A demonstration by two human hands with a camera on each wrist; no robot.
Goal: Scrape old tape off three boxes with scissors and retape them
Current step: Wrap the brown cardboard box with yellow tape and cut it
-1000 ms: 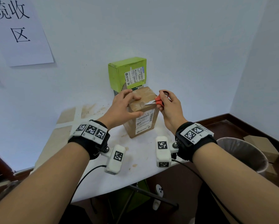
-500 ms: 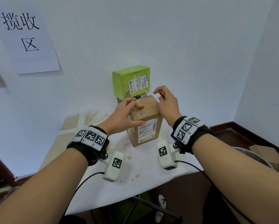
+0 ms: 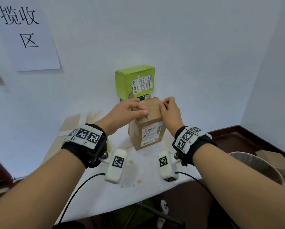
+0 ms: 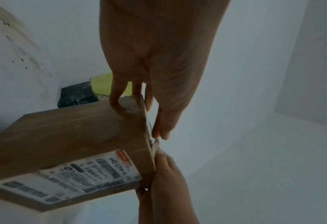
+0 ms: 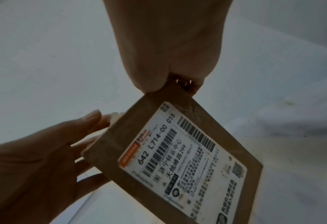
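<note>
Bench carrying the green box at the wall, brown box standing upright just before it. Left hand lying over the brown box's top, fingers straight, gripping nothing. Right hand curling at the top's right edge, pinching something red; scissors, presumably, mostly hidden.

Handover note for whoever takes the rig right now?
Left hand lies on top of the brown box, steadying it. Right hand at its top right edge, curled round the scissors; only a red sliver shows.
Brown box upright on the table; green box behind, on a dark box.
Done: cannot tell.
Left, likely: finish this box, the other two, retaping; no tape roll in view.
</note>
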